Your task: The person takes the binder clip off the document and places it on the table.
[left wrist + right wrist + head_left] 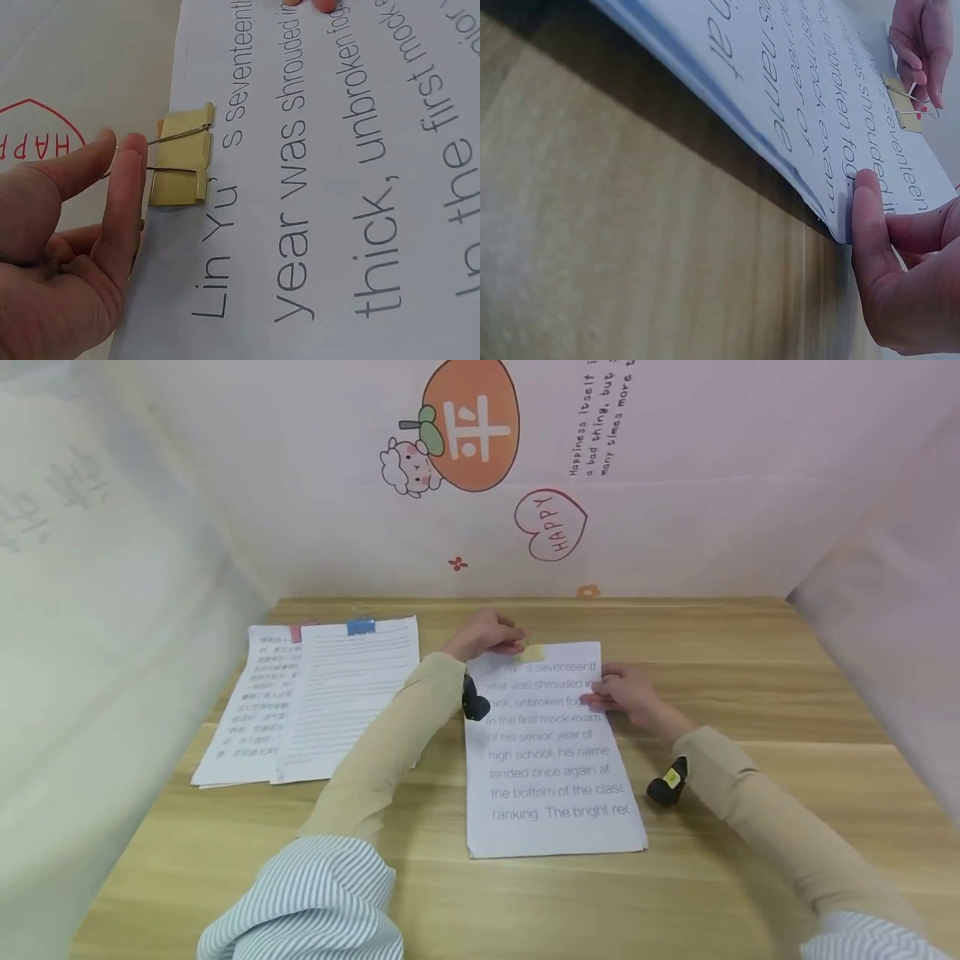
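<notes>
A stack of printed paper (555, 760) with large English text lies on the wooden table, in front of the person. A yellow binder clip (178, 159) sits on its top edge, its wire handle (176, 169) sticking out past the paper. The left hand (486, 635) is at the clip, thumb and fingers pinching the wire handle; part of the handle is hidden behind a finger. At the upper right edge of the stack, the right hand (626, 693) grips the sheets, with fingertips on the page. In the right wrist view that long edge stands slightly off the table.
To the left lie two overlapping paper stacks: one with a blue binder clip (361, 626), the other with a pink binder clip (296, 633). White fabric walls (337, 527) with printed cartoons enclose the wooden table (750, 693) at the back and sides.
</notes>
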`<state>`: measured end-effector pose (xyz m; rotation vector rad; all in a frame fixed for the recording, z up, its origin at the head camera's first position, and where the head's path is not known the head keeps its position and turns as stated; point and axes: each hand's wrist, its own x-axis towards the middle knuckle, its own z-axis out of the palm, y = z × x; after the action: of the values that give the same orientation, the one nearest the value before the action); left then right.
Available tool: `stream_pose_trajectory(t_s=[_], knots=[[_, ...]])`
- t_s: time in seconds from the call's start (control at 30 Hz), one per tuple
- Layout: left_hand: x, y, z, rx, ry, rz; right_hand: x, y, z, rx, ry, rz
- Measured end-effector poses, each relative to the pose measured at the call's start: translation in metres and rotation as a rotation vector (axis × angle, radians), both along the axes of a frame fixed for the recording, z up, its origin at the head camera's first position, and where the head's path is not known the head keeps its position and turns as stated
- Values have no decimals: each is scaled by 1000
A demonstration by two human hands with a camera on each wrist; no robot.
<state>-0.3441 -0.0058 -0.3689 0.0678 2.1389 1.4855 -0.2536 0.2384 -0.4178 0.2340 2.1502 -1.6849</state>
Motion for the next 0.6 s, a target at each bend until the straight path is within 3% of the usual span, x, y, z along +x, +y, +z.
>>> stream_pose_trajectory(t_s=[0.13, 0.23, 0.6], knots=[[-5, 2, -3, 74, -71, 10, 1, 1, -1, 30, 22, 8], [-4, 0, -4, 116, -81, 19, 0, -1, -1, 57, 39, 5], [-1, 2, -3, 48, -7, 10, 2, -5, -4, 201, 98, 35]])
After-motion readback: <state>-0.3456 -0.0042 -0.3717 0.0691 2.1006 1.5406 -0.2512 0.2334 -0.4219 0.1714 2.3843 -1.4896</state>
